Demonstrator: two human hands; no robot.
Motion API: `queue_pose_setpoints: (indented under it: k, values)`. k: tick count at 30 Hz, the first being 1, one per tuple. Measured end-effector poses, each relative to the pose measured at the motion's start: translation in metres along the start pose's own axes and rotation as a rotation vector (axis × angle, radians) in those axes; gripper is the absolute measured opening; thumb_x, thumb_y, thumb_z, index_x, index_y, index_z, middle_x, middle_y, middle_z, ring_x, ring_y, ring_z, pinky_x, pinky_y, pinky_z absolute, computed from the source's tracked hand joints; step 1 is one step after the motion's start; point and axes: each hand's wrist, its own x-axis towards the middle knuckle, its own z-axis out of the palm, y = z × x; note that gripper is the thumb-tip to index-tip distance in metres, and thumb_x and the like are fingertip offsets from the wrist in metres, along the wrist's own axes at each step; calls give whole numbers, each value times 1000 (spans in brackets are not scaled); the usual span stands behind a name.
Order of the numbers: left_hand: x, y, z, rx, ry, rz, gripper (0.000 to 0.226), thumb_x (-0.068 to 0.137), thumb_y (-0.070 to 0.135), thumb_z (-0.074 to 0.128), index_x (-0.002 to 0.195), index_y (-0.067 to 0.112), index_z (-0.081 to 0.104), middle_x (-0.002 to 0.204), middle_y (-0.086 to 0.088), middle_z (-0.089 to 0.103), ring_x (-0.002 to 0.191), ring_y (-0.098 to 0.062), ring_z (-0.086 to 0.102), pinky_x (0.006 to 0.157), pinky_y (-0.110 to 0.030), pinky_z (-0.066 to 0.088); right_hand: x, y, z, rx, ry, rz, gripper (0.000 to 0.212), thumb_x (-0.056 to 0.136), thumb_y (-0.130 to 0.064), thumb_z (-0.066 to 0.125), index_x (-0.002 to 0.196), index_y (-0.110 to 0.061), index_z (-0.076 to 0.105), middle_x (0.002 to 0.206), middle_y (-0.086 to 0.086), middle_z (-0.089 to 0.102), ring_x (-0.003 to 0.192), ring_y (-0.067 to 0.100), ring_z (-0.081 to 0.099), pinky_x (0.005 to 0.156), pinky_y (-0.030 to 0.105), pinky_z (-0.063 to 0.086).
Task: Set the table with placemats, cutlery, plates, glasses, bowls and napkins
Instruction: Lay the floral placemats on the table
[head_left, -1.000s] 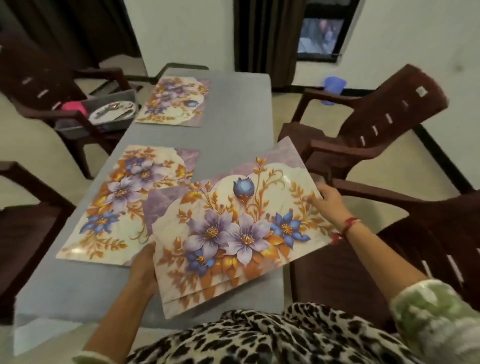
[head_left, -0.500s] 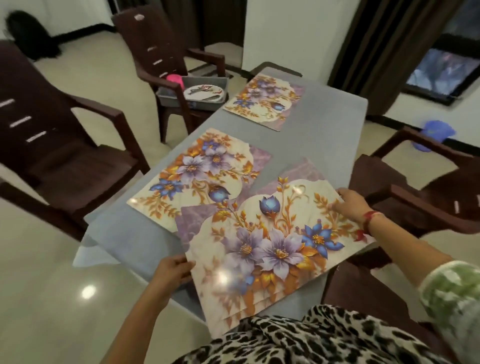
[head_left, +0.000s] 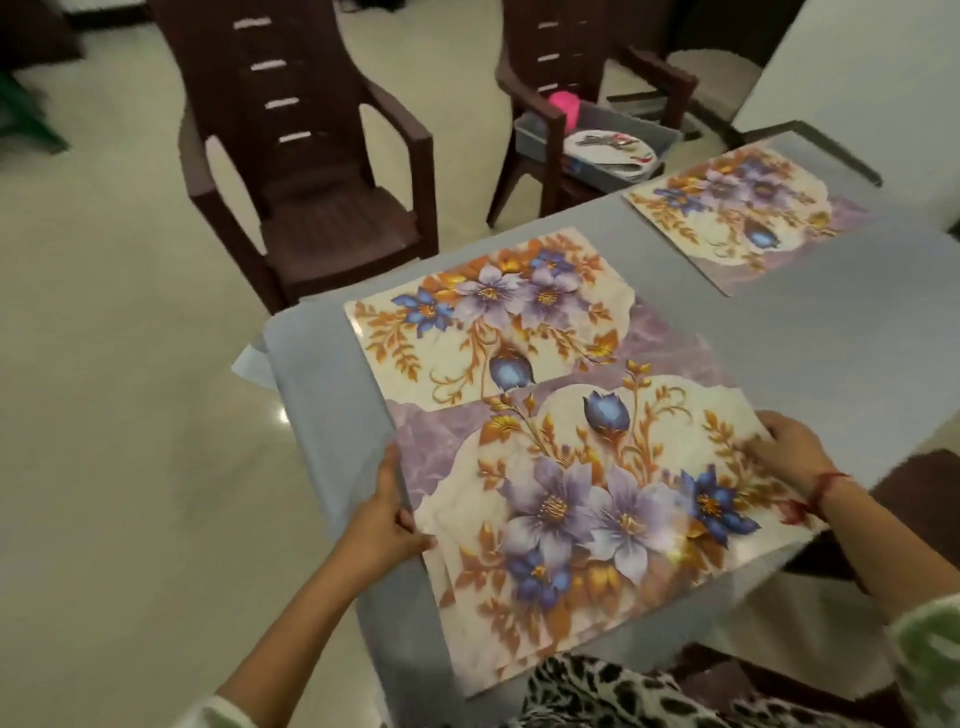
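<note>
Since the earlier frames the view has swung round to the left, so the brown chairs (head_left: 311, 171) now sit beyond the desk (head_left: 810, 332) rather than beside it, while the held placemats (head_left: 587, 509) remain between both hands. Left hand (head_left: 384, 525) takes the stack's left short edge, thumb on top and fingers tucked beneath, a pinching grip; right hand (head_left: 789, 452) pinches the far right corner the same way. Holding at opposite ends probably keeps the thin, floppy sheets flat and together; layered edges at the near corner suggest several mats.

Just beyond the grip, a laid placemat (head_left: 483, 322) lies flat, its near edge covered by the held stack. Well beyond the right hand, a second laid mat (head_left: 748, 218) rests near the desk's far edge. Further still, a grey tub (head_left: 613, 145) on a chair holds plates.

The stack's long axis runs from hand to hand, slanting slightly away on the right, flowers nearest the person, bud pointing away.
</note>
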Motion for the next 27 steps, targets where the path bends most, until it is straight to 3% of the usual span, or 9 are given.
queue_pose_setpoints:
  k: [3, 6, 9, 14, 17, 20, 22, 24, 27]
  values:
    - [-15, 6, 22, 56, 127, -88, 122, 74, 2, 77, 145, 38, -16, 61, -8, 56, 58, -15, 59, 58, -21, 49, 37, -1, -2, 8, -104, -133, 37, 75, -26, 58, 107, -9, 63, 95, 12, 62, 94, 32, 58, 83, 39, 47]
    - [-32, 14, 36, 144, 173, -187, 114, 74, 4, 77, 150, 27, -4, 66, -11, 58, 62, -17, 58, 59, -20, 45, 56, 1, -6, -6, -197, -191, 22, 82, -7, 60, 104, -9, 63, 94, 12, 63, 93, 32, 59, 76, 33, 44]
    - [-44, 24, 55, 189, 227, -246, 110, 74, 4, 77, 152, 22, 1, 69, -10, 60, 73, -21, 63, 57, -18, 44, 66, 6, -12, -30, -238, -276, 23, 82, -4, 59, 104, -10, 63, 95, 10, 63, 95, 32, 59, 76, 31, 43]
    - [-49, 28, 76, 238, 413, -319, 91, 74, 9, 77, 147, 19, 24, 100, -16, 65, 82, -22, 61, 71, -29, 47, 66, 8, -16, -101, -161, -340, 31, 83, -8, 57, 114, -8, 59, 109, 19, 64, 99, 36, 58, 79, 32, 42]
    - [-55, 28, 86, 270, 487, -345, 80, 73, 14, 78, 141, 15, 36, 129, -19, 46, 110, -32, 54, 92, -37, 44, 59, 10, -29, -46, -54, -387, 23, 85, -5, 51, 108, -6, 55, 104, 24, 61, 89, 37, 56, 73, 32, 39]
    - [-60, 38, 91, 279, 524, -378, 81, 75, 17, 78, 142, 14, 31, 137, -20, 32, 114, -38, 51, 96, -40, 43, 52, 10, -58, 20, 29, -383, 21, 85, -8, 47, 106, -9, 49, 99, 23, 59, 86, 37, 54, 71, 36, 38]
    - [-59, 48, 90, 291, 600, -316, 78, 76, 17, 77, 140, 11, 33, 135, -20, 31, 107, -39, 54, 93, -40, 44, 45, 7, -83, 137, 72, -385, 29, 79, -14, 44, 107, -11, 50, 96, 14, 57, 87, 31, 52, 74, 34, 38]
    - [-52, 60, 89, 221, 668, -214, 67, 78, 17, 75, 136, 8, 41, 131, -22, 38, 102, -38, 56, 91, -40, 45, 41, 3, -108, 341, 128, -371, 29, 81, -5, 43, 109, -8, 53, 97, 10, 55, 89, 25, 51, 73, 30, 40]
    - [-35, 90, 94, 75, 651, -51, 44, 87, 20, 66, 126, 7, 52, 123, -14, 54, 102, -28, 57, 84, -34, 46, 49, 5, -143, 582, 126, -307, 30, 87, 8, 40, 107, -8, 55, 91, 8, 56, 77, 20, 53, 54, 19, 49]
